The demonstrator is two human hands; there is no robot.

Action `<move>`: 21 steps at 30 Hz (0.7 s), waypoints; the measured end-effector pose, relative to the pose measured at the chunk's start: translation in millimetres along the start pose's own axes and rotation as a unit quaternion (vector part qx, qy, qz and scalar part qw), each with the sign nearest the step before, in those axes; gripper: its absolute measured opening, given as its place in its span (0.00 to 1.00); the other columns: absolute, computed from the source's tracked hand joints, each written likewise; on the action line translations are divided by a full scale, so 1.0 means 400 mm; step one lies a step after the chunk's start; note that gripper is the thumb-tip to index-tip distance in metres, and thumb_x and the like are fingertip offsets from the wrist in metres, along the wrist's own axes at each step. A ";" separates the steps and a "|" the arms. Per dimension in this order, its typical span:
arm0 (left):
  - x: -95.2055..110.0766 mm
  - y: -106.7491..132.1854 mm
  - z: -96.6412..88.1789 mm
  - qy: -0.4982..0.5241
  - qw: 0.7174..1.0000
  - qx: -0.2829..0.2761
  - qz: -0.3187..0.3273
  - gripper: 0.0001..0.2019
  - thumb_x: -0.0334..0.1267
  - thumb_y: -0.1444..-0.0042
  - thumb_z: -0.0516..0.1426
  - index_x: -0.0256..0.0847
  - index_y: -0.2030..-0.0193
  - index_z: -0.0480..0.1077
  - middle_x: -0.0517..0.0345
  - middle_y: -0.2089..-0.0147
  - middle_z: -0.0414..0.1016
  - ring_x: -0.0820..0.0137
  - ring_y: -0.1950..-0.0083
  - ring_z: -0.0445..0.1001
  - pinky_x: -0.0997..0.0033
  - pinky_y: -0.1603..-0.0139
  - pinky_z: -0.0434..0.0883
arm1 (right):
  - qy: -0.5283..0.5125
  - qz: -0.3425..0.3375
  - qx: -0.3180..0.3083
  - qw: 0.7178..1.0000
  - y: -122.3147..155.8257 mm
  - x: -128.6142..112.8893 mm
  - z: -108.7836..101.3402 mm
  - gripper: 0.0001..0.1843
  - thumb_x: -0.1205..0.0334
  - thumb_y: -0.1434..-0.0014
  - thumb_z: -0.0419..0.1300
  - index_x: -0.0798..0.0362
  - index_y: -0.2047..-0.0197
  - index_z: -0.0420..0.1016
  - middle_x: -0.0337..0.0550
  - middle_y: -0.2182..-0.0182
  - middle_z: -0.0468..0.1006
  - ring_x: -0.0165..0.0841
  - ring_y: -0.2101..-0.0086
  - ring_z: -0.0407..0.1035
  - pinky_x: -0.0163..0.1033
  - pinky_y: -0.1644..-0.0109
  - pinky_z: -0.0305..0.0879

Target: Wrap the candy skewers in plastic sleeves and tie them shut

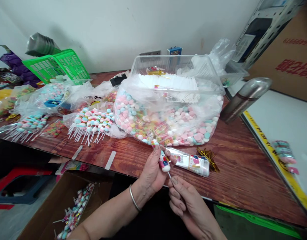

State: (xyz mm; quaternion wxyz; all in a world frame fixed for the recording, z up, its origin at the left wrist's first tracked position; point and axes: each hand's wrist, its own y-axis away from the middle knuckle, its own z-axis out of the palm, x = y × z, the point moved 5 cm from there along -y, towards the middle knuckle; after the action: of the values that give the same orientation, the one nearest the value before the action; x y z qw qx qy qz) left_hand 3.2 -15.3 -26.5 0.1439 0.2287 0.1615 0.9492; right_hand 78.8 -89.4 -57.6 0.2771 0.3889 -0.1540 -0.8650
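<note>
My left hand (153,170) is closed around a candy skewer (164,163) in a printed clear wrapper, just over the table's front edge. The thumb and fingers of my right hand (187,196) pinch its white stick at the lower end. Right behind my hands lies a banded stack of printed clear bags (193,163), with gold twist ties (209,159) beside it. A big clear bag of pastel candies (133,115) sits beyond, and a clear plastic box of white sticks (168,83) rests on it.
Finished-looking candy skewers (93,120) lie in piles at the left, near a green basket (73,63). A steel flask (245,98) stands right. Below the left table edge, a cardboard box (51,200) holds wrapped skewers.
</note>
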 end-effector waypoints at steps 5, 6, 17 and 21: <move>-0.001 -0.001 0.001 -0.018 1.000 0.012 0.004 0.12 0.44 0.45 0.62 0.36 0.63 0.68 0.59 0.69 0.68 0.74 0.68 0.71 0.70 0.61 0.74 | 0.142 -0.158 0.086 0.973 -0.006 -0.038 -0.017 0.18 0.49 0.44 0.63 0.52 0.74 0.64 0.28 0.83 0.56 0.22 0.82 0.47 0.30 0.79 0.47; -0.001 -0.002 0.000 -0.018 1.000 0.021 0.003 0.12 0.43 0.45 0.62 0.36 0.63 0.68 0.60 0.69 0.68 0.74 0.68 0.71 0.70 0.62 0.73 | 0.212 -0.203 0.106 0.950 -0.004 -0.048 -0.018 0.17 0.49 0.43 0.61 0.52 0.74 0.65 0.30 0.82 0.59 0.24 0.81 0.51 0.31 0.78 0.50; -0.047 0.014 -0.006 -0.016 0.999 0.006 -0.037 0.16 0.48 0.49 0.63 0.36 0.67 0.68 0.59 0.70 0.70 0.72 0.67 0.73 0.66 0.57 0.73 | 0.474 -0.368 0.208 0.772 0.013 -0.083 -0.009 0.12 0.55 0.38 0.56 0.52 0.69 0.72 0.39 0.75 0.74 0.31 0.74 0.67 0.35 0.68 0.60; -0.010 -0.002 -0.017 0.012 0.999 0.016 -0.031 0.13 0.43 0.46 0.62 0.35 0.58 0.71 0.55 0.64 0.74 0.69 0.64 0.75 0.64 0.55 0.73 | 0.301 -0.234 0.138 0.914 -0.003 -0.069 -0.032 0.18 0.46 0.41 0.59 0.52 0.72 0.69 0.32 0.82 0.62 0.25 0.80 0.57 0.32 0.77 0.52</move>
State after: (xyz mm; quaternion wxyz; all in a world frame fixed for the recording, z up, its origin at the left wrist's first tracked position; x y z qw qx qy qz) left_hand 3.7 -17.8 -34.0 0.1676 0.2142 0.1855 0.9442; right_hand 103.0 -72.6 -50.1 0.0435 0.6904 -0.0850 -0.7171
